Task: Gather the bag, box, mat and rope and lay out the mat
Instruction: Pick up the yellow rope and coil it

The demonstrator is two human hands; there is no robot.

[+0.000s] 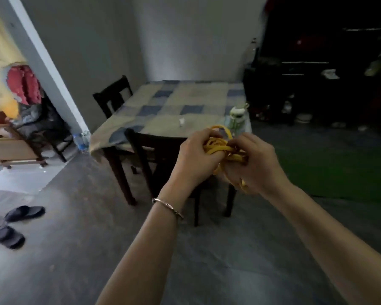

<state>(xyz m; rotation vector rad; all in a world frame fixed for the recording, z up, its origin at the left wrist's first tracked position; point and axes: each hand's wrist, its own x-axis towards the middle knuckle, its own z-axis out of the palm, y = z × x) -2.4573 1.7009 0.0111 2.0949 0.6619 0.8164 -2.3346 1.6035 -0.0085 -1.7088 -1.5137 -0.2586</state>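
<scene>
Rope (219, 147), yellow and gathered into a loose bundle of loops, is held in the air between both hands, in front of the near right corner of the table (174, 100). The left hand (196, 159) has its fingers curled round the left side of the bundle, with one loop standing up above its knuckles. The right hand (259, 166) grips the other side, its fingers closed over several strands, and a short yellow piece shows below its palm. The two hands are almost touching. A thin metal bracelet (167, 205) sits on the left wrist.

The table wears a blue and beige checked cloth. At its near right corner stands a green and white container (237, 116), blurred, just behind the rope in this view. A small white scrap (182, 122) lies near the near edge. One dark chair (150, 148) is pushed in at the near edge, below the hands, and a second chair (114, 95) stands at the left edge.

A clear plastic bottle (81, 139) stands on the floor by the near left corner of the table. Two dark slippers (24, 212) lie apart on the floor at far left. A green patch (339, 168) covers the floor to the right of the table; whether it is a mat I cannot tell. Dark shelving (317, 73) fills the right wall.
</scene>
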